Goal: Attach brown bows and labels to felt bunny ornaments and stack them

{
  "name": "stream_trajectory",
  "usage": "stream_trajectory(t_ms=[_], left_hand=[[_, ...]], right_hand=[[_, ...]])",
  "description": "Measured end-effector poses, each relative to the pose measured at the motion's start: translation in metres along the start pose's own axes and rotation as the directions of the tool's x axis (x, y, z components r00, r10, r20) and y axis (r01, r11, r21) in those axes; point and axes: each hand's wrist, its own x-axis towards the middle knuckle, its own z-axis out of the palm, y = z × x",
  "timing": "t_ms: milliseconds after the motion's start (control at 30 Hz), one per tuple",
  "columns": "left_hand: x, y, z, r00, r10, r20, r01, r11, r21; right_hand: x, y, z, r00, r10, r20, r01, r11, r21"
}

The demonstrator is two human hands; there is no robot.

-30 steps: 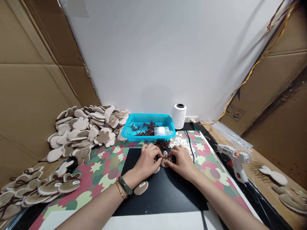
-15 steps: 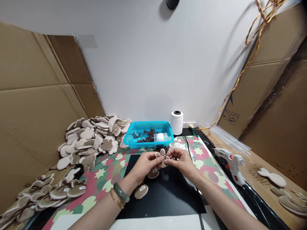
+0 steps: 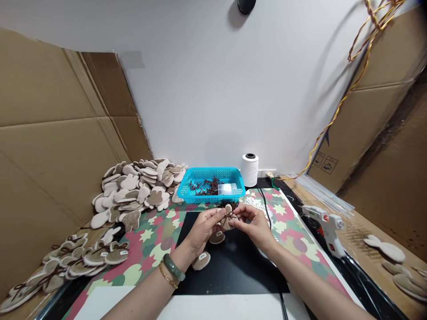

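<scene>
Above the mat, hands pinch felt.

"What's crowding the left hand and right hand?"

"A blue plastic basket is sitting just beyond the grip, and a felt piece is lying right below it."

"Where's the room?"

"It's opening over the black mat toward the body, and rightward until a hot glue gun is standing in the way."

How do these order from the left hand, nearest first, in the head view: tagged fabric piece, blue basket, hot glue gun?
1. Tagged fabric piece: on the black mat, below the left hand.
2. Blue basket: ahead, past the mat.
3. Hot glue gun: far right.
</scene>
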Motion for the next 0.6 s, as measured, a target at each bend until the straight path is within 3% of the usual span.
stream_trajectory(t_ms=[133, 200, 300, 367, 500, 600], left_hand=[[0.004, -0.004, -0.004, 0.98, 0.108, -0.166, -0.099, 0.993, 0.061], [0.009, -0.001, -0.013, 0.944, 0.189, -0.271, -0.171, 0.981, 0.087], [0.013, 0.01, -0.038, 0.889, 0.27, -0.371, -0.245, 0.963, 0.114], [0.011, 0.016, -0.055, 0.87, 0.288, -0.401, -0.258, 0.958, 0.128], [0.004, 0.009, -0.078, 0.878, 0.26, -0.403, -0.231, 0.966, 0.12], [0.004, -0.003, -0.084, 0.894, 0.222, -0.389, -0.204, 0.975, 0.089]], right_hand=[[0.0, 0.003, 0.0, 1.0, 0.021, 0.008, -0.02, 0.997, -0.077], [0.001, 0.003, -0.002, 0.999, 0.023, 0.025, -0.017, 0.975, -0.223], [0.003, 0.002, -0.004, 0.994, 0.064, 0.085, -0.014, 0.871, -0.492], [0.004, 0.002, 0.0, 0.986, 0.108, 0.124, -0.004, 0.769, -0.639], [0.003, 0.005, 0.02, 0.979, 0.129, 0.161, 0.059, 0.574, -0.817], [0.003, 0.01, 0.031, 0.977, 0.171, 0.13, 0.008, 0.576, -0.817]])
